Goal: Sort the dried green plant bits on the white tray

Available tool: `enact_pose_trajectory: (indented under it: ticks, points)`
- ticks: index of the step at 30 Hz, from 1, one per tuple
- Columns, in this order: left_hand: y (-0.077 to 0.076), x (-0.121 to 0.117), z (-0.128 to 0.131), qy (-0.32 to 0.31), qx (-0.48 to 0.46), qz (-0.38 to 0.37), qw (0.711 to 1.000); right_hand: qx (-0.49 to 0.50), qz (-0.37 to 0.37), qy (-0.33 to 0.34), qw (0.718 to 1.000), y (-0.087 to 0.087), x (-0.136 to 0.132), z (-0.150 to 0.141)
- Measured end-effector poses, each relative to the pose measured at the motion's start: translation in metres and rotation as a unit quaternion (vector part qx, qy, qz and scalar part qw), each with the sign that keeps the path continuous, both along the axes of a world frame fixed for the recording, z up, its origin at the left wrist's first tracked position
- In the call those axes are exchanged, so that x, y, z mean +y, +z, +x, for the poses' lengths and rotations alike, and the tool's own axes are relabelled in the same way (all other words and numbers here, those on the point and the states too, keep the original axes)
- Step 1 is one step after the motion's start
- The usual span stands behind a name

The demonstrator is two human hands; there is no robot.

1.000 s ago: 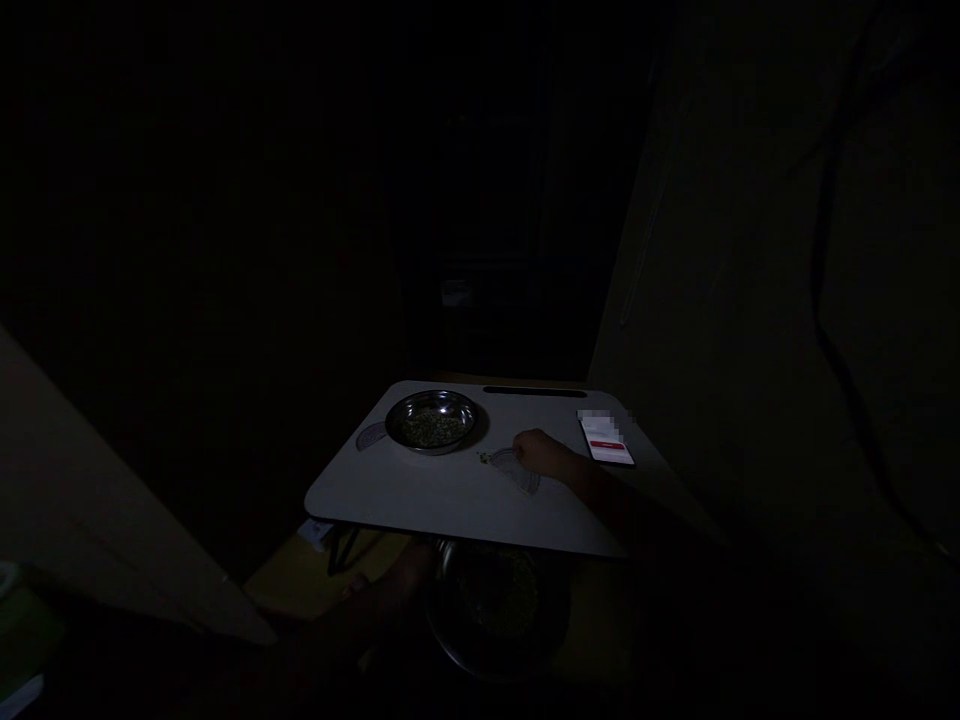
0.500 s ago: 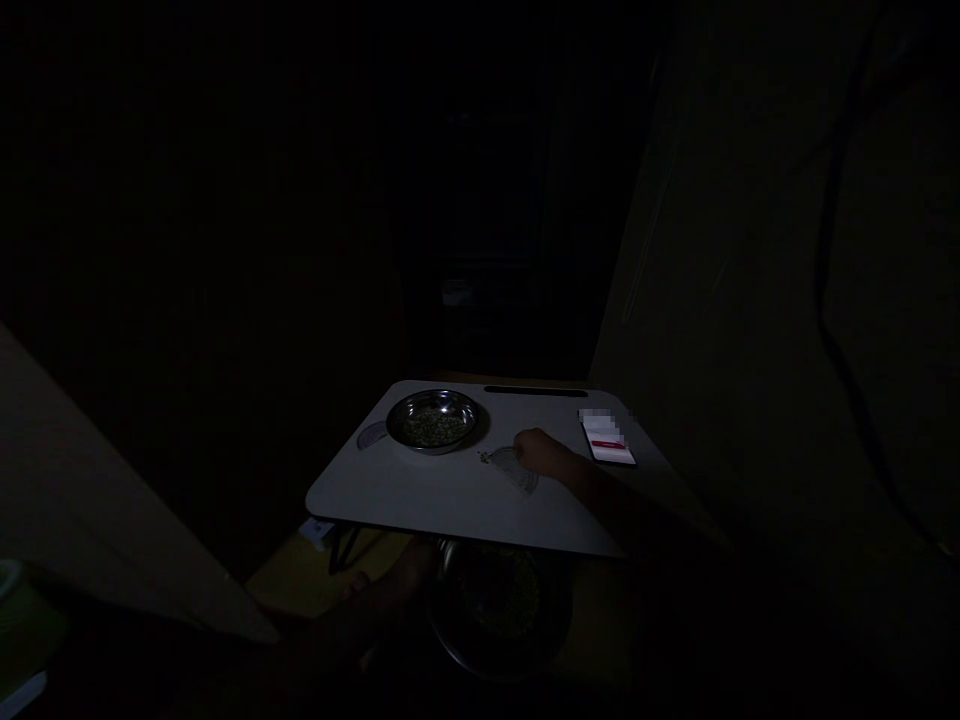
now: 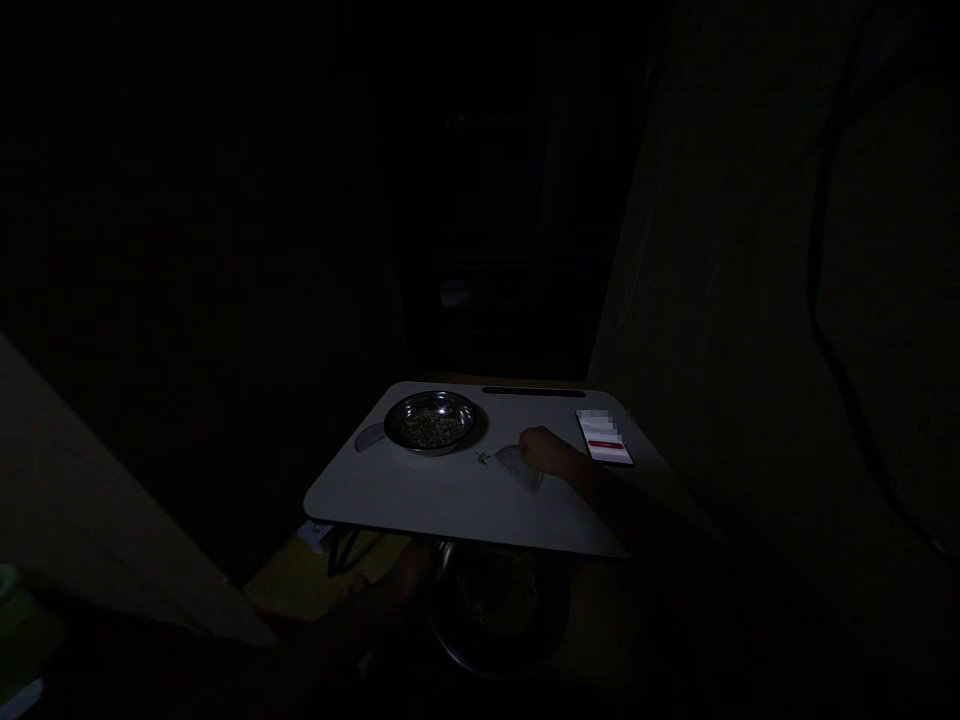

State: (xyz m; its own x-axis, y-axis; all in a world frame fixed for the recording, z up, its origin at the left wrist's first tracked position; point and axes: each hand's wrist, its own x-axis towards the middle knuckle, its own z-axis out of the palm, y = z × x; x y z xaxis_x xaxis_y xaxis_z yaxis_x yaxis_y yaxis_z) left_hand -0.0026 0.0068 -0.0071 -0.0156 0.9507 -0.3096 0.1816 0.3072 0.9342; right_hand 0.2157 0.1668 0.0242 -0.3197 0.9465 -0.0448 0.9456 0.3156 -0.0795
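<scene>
Right arm's stretched forward, and the right hand (image 3: pixel 546 450) sits palm down with fingers curled loosely under. Left hand (image 3: pixel 390 580) hangs lower and closer to the body, forearm angled in from the left (it's so dark I can't tell if those fingers are open or closed).

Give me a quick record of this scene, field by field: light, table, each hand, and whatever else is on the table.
light: very dim, only the table top lit
table: small white folding table
right hand: rests on a clear flat plastic piece; grip too dark to tell
left hand: below the table edge, at the rim of a lower bowl
steel bowl: on the table, holds greenish grains
loose grains: small cluster left of the right hand
phone: screen lit, right of the right hand
</scene>
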Motion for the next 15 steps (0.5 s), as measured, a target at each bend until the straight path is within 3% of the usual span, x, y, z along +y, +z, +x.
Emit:
enact_pose_trajectory:
  ticks: [7, 15]
  points:
    - [-0.001, 0.001, 0.0, -0.016, -0.019, -0.006, 1.0, 0.022, -0.008, 0.004, 1.0, 0.0, 0.001, 0.003]
    - [-0.011, 0.002, -0.004, 0.02, -0.004, -0.004, 1.0, 0.03, 0.004, 0.011, 0.999, -0.001, 0.001, 0.0]
